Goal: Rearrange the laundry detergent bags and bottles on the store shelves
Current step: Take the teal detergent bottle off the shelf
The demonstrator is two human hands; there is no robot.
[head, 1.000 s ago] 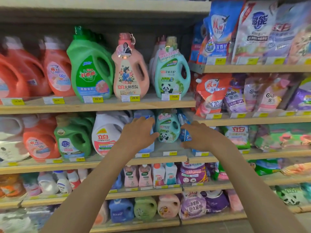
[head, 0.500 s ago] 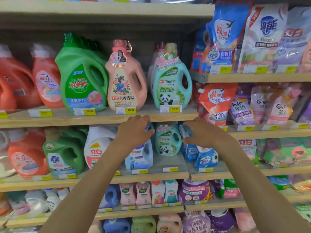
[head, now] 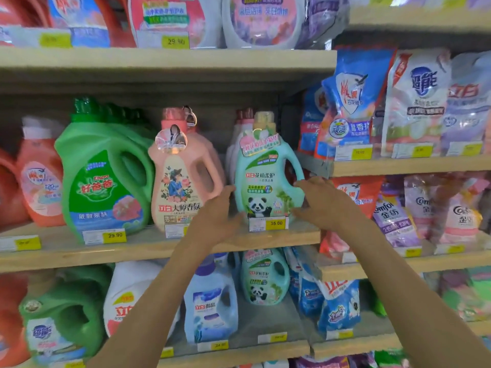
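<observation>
Your left hand (head: 218, 208) and right hand (head: 320, 204) have risen to flank the teal bottle (head: 265, 179), open, seemingly touching it: your next pick.

panda bottle (head: 265, 181) tag (head: 269, 224): 35.00; green bottle (head: 103, 181) tag (head: 105, 236): 29.90

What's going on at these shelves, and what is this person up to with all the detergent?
A person is sorting a store's detergent shelves. Both hands are at the teal panda bottle on the middle shelf: the left hand at its lower left side, the right hand at its handle side. The bottle stands upright behind its price tag, next to a pink bottle, and does not look lifted yet.
</observation>
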